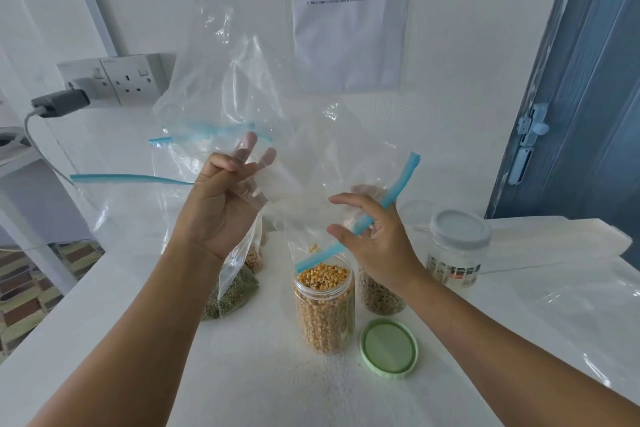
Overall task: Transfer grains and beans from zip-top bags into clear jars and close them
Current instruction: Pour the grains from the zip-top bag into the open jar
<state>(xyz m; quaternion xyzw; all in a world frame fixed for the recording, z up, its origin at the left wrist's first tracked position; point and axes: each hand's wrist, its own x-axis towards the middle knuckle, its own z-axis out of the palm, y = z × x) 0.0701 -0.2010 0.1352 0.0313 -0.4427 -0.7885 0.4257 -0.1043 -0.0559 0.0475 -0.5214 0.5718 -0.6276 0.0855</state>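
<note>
Above the middle of the white tabletop [242, 374], a large clear zip-top plastic bag with a blue seal strip [263, 87] is held upended over an open clear plastic jar of yellow corn kernels [323, 308]. The jar stands near the tabletop's centre, nearly full to its mouth; a few kernels remain in the bag just above it. The left hand [221, 204] holds the bag's upper body, some fingers curled against the film and others extended behind it, seen through the plastic. The right hand [370, 239] pinches the blue seal strip between thumb and curled fingers, so that the strip runs diagonally through the grasp, its lower end touching the jar's rim.

The emptied bag appears very light, limp and slippery; it will likely crumple and drift, so the stiffer seal strip is judged the surest place to hold. The jar seems heavy with grain and stable, best gripped round its ribbed wall while capping.

A round pale green plastic lid [388, 347] lies flat just beside the jar, toward the near edge. Behind the right hand stand a second clear jar of brownish grain [381, 295] and a clear jar with a grey lid [458, 248]. A clear bag of green beans [232, 295] lies toward the left edge.
</note>
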